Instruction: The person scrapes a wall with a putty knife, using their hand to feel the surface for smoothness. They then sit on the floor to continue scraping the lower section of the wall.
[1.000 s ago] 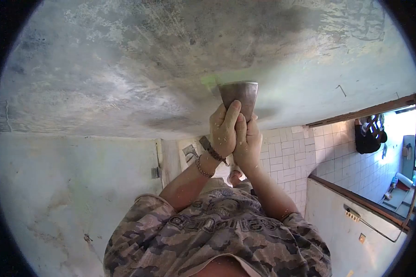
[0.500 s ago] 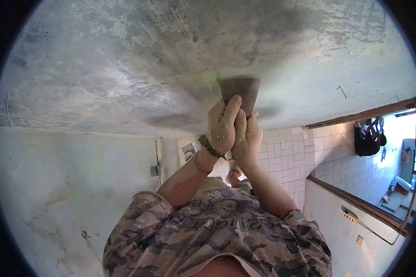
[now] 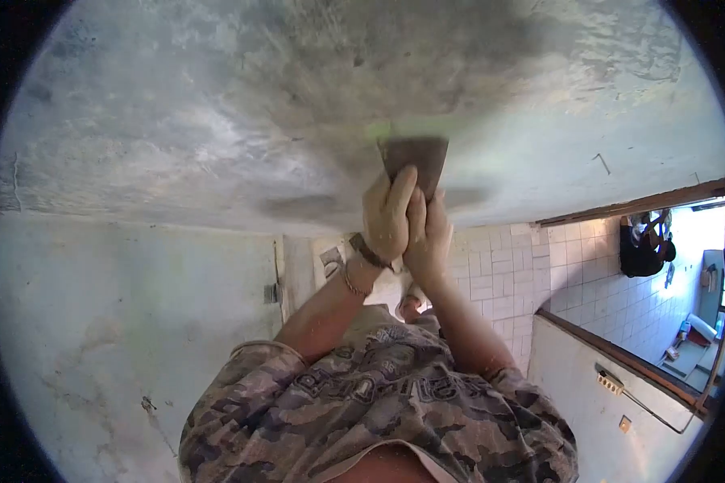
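My left hand (image 3: 386, 213), with bracelets at its wrist, is closed round the handle of a wide scraper (image 3: 420, 161). Pressed up beside it, my right hand (image 3: 428, 239) grips the same tool lower down, so the handle is mostly hidden by fingers. The scraper's dark, flaring blade points away from me, its broad edge against the patchy grey wall (image 3: 242, 105). A pale greenish patch of wall shows just past that edge. Pale specks dot both hands.
A doorway with a brown frame (image 3: 620, 350) opens at the right; beyond it a person in dark clothing (image 3: 643, 249) is low near the tiled floor (image 3: 491, 262). A socket strip (image 3: 610, 381) with a cable is on the right wall. A pale side wall (image 3: 137, 298) stands left.
Both hands and the scraper have shifted very slightly, with the blade edge a little lower in view. The grip is the same.
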{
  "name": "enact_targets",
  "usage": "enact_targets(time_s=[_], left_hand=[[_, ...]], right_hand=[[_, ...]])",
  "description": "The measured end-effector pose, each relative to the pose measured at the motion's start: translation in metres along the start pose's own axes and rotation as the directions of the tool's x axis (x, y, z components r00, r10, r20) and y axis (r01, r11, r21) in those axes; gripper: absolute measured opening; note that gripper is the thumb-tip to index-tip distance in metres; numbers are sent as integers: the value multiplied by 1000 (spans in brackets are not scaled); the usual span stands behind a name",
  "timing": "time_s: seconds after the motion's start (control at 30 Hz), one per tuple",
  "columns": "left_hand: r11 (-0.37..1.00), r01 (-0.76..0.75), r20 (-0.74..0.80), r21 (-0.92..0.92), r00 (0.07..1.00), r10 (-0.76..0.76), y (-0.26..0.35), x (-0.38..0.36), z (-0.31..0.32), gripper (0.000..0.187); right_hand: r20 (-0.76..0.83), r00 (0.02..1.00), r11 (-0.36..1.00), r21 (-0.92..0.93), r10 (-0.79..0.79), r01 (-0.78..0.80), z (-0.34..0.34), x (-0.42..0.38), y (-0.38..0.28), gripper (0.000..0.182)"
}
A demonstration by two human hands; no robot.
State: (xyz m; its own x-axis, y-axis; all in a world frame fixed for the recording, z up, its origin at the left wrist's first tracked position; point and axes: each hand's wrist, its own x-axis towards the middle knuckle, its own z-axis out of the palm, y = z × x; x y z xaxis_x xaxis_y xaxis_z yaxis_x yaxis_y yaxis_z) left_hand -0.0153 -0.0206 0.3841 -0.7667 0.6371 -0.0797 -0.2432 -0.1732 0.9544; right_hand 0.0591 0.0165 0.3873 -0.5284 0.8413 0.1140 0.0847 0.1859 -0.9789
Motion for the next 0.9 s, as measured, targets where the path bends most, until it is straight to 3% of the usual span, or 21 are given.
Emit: enact_targets(time_s=[0.07,0.13,0.2,0.23,0.33,0.37,0.4,0.47,0.5,0.53,0.6,0.63,0.67,0.73,0.77,0.9], left_hand=[[979,-170,143,110,978,154,39,5,4,30],[989,-144,78,37,987,141,30,-2,10,31],[1000,23,-49,-13,999,-23,-19,-7,-2,29],[998,41,-98,40,995,-37,-51,-9,-12,30],[1000,14,-96,0,995,-14,-30,-11,-5,30],[987,-98,-72,130,992,108,-26,-6,-8,29],[989,-79,-80,128,993,89,-17,-9,-6,29],[988,-145,3,54,989,145,6,-1,3,29],[989,-145,-64,39,987,148,-15,-2,2,30],[988,-152,-68,36,986,154,-28,-8,-4,30],[981,96,-125,170,989,-75,-53,-17,-14,32],[994,106,-108,13,989,-104,-69,-13,-20,32],[992,123,-107,14,987,-120,-63,-10,-20,32],[993,-63,40,105,997,59,-22,-1,-15,31],[995,-102,56,23,993,101,2,-2,-5,31],[997,-5,-46,82,999,9,-37,-9,-14,30]], right_hand=[[108,991,993,82,73,-82,-3,10,-26,33],[94,995,997,73,21,-28,0,7,-12,34],[74,991,993,33,114,-117,3,-12,22,33],[54,988,989,32,146,-148,7,-23,43,33],[25,999,999,27,43,-44,9,-20,43,33],[78,997,993,-116,-1,10,3,-12,21,31],[85,996,992,-124,17,-6,0,-11,11,31],[113,983,984,90,142,-153,1,2,-3,30],[113,994,998,-57,3,3,1,-4,25,30],[117,993,998,-57,-4,11,7,-13,50,30],[22,1000,1000,30,9,-10,15,-25,76,31],[2,999,999,-7,-37,37,17,-25,82,31],[-1,1000,1000,-12,-22,21,16,-22,72,31],[118,989,990,102,84,-96,10,-7,30,31],[136,986,993,41,101,-107,8,-1,17,31],[76,993,996,15,91,-92,12,-15,39,30]])
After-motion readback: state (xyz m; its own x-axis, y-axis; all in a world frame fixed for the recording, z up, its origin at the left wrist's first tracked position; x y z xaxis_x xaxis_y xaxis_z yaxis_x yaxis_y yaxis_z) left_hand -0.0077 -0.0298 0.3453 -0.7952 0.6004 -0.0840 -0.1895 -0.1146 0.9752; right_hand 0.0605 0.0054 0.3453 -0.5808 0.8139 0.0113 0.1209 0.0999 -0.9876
